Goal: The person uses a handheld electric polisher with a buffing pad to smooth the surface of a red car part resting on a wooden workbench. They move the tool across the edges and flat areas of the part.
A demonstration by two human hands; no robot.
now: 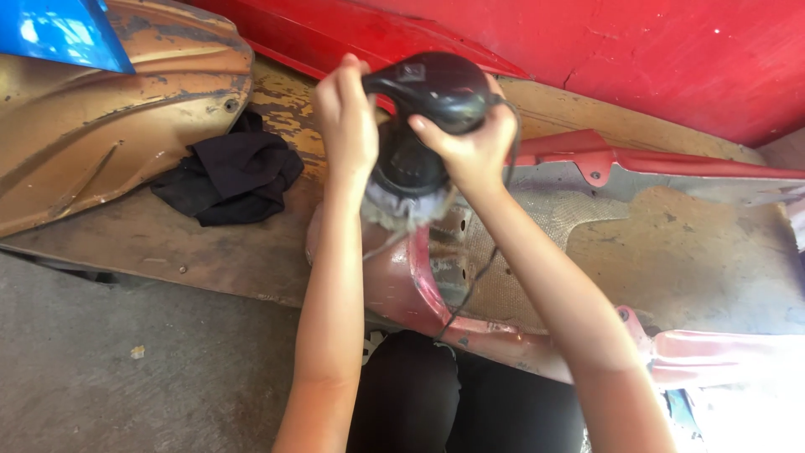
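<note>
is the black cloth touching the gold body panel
Cannot tell. In the head view the crumpled black cloth lies right against the dented gold metal body panel edge, but no contact or gap shows plainly.

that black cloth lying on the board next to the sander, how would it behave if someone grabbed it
The black cloth lies crumpled in soft folds, so it would probably hang limp and floppy, not stiff. It looks thin, so likely light. Lying flat on the wooden board, it cannot roll or tip, and a push would likely just bunch it up.

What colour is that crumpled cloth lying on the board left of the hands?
The cloth is black, lying on the worn wooden board. The head view shows it clearly.
</note>
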